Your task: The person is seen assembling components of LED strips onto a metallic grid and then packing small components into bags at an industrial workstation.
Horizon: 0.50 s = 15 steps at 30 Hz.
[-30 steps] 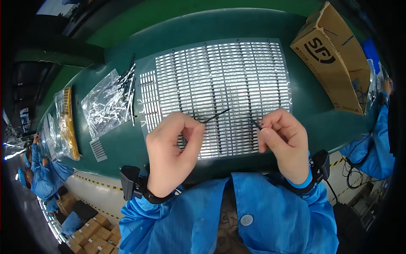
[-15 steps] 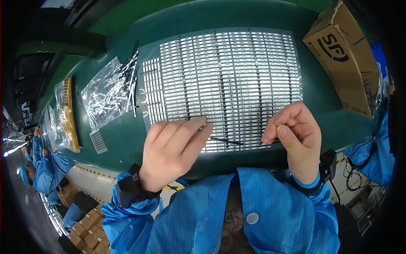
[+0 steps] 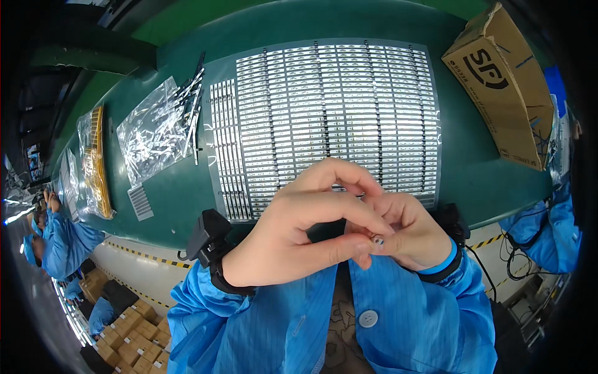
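Tiny shiny piece [image 3: 377, 241] is up at the fingertips in front of the coat, so from my end that's one piece between two hands. My right hand [image 3: 412, 234] has its thumb pressed on it with the other fingers curled behind; my left hand [image 3: 296, 223] brings thumb and forefinger round to the same spot, but I can't tell if those are actually pinching or just touching.

Count going outward: one strip sheet [image 3: 339, 103] just past the hands, too many strips to tally, four dark lines down the main block and what looks like four lengthwise strips at its left. Then one small grey panel [image 3: 141, 202], one clear bag [image 3: 152, 140] of loose strips, one orange bundle [image 3: 98, 165] in plastic, one cardboard box [image 3: 507, 118].

Vs half a second ago: hands were apart, left one over the sheet with a dark strip at its fingers. Now they're together, left crossing in front of right. Bag, bundle and box look unmoved.

Room-wise, the worktop [image 3: 462, 146] has its near edge passing behind my wrists, so it's tight there. Bare green runs between sheet and box, plus a band beyond the sheet's far edge.
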### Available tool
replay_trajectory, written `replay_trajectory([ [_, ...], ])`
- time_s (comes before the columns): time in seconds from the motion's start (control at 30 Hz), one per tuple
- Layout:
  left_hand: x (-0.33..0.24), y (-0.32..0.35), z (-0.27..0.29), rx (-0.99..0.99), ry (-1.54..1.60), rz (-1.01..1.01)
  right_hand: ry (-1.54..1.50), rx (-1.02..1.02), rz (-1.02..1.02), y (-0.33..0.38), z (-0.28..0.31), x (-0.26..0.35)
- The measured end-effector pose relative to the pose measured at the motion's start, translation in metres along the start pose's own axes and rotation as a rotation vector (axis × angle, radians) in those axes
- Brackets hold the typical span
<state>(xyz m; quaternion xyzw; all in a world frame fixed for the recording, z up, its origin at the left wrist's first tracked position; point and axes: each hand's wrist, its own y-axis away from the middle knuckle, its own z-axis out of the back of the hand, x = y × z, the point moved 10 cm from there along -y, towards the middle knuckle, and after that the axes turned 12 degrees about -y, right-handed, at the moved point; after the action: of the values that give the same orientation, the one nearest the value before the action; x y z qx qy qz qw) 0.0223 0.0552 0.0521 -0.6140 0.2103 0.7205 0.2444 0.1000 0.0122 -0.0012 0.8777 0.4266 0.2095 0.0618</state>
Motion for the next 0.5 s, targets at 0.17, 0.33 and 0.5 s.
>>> replay_trajectory([
  [0.17, 0.013, 0.001, -0.004, 0.029, 0.152, 0.092, 0.064, 0.029, -0.036, 0.001, -0.004, -0.002],
  [0.33, 0.003, 0.001, 0.001, -0.01, 0.118, 0.093, 0.246, -0.156, 0.103, 0.005, -0.002, 0.015],
  [0.5, 0.011, 0.008, 0.003, -0.033, -0.039, 0.361, 0.792, -0.177, 0.337, 0.024, -0.011, 0.063],
])
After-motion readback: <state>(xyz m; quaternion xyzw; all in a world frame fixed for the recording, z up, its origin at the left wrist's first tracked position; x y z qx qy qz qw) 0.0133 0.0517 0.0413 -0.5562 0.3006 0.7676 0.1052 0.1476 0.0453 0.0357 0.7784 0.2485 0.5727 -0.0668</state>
